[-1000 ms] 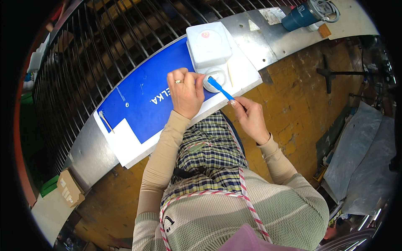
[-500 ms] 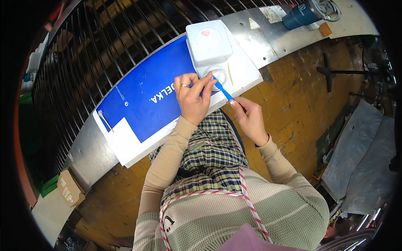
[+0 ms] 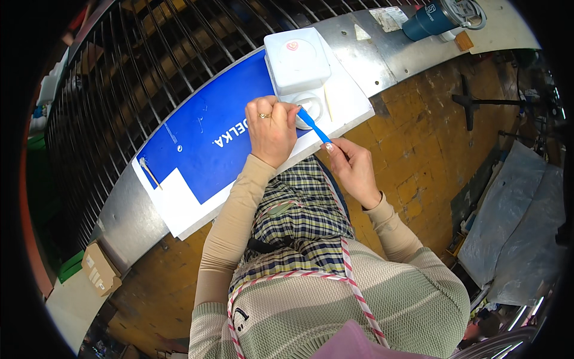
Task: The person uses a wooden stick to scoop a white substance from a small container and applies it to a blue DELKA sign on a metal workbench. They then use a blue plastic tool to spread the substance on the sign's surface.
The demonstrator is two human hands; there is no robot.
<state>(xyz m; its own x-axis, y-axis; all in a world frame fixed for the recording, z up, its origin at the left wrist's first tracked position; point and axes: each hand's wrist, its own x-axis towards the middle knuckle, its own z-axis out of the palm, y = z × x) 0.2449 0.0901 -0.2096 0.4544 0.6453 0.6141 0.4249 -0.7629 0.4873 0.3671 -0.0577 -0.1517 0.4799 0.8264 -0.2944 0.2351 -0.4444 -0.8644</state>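
Observation:
A slim blue strip (image 3: 315, 127), plastic-looking, slants between my two hands. My right hand (image 3: 357, 169) pinches its lower end between thumb and forefinger. My left hand (image 3: 272, 133), a ring on one finger, is closed with its fingers curled, and its thumb and forefinger meet the strip's upper end. Just behind the strip lies a white ring-shaped piece (image 3: 310, 100), partly hidden by my left hand. A white lidded box (image 3: 297, 61) with a pink heart mark stands beyond it. Beside these rests a thin pale stick (image 3: 328, 103).
Under my hands is a blue and white board (image 3: 203, 137) on a metal ledge (image 3: 128, 221). A small brush-like stick (image 3: 151, 172) lies at its left end. Dark metal bars (image 3: 137, 72) run behind. A teal tumbler (image 3: 427, 23) stands far right, a cardboard box (image 3: 100, 269) far left.
My left hand has shifted slightly left and its fingers have curled in more. The blue strip's upper end has moved a little left with it. My right hand has barely moved.

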